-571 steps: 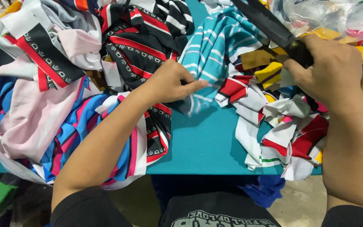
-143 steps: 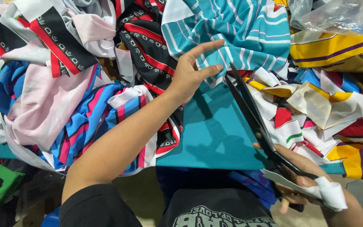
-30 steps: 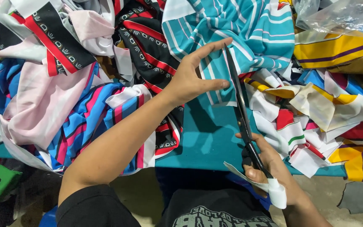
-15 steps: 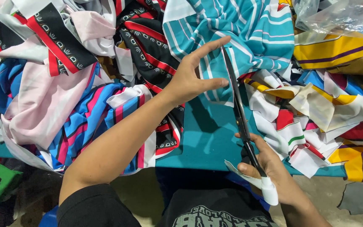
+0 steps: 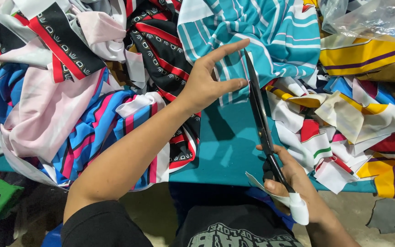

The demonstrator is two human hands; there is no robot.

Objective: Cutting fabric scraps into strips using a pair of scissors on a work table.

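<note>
The handles of the scissors (image 5: 260, 120) are hidden inside the right hand (image 5: 298, 190), which is wrapped tight around them near the front edge of the teal tabletop (image 5: 227, 146); white tape or cloth covers part of the grip, and it is hard to tell which. The wrist is cut off by the lower edge. Whether the long dark blades are parted or closed cannot be made out. They run up and away from that hand, with the tip at the lower edge of the teal striped cloth (image 5: 261, 32). The left hand (image 5: 206, 84) lies flat and spread on that cloth, fingers straight, gripping nothing, just left of the blades. Heaps of coloured scraps (image 5: 344, 119) lie on both sides
</note>
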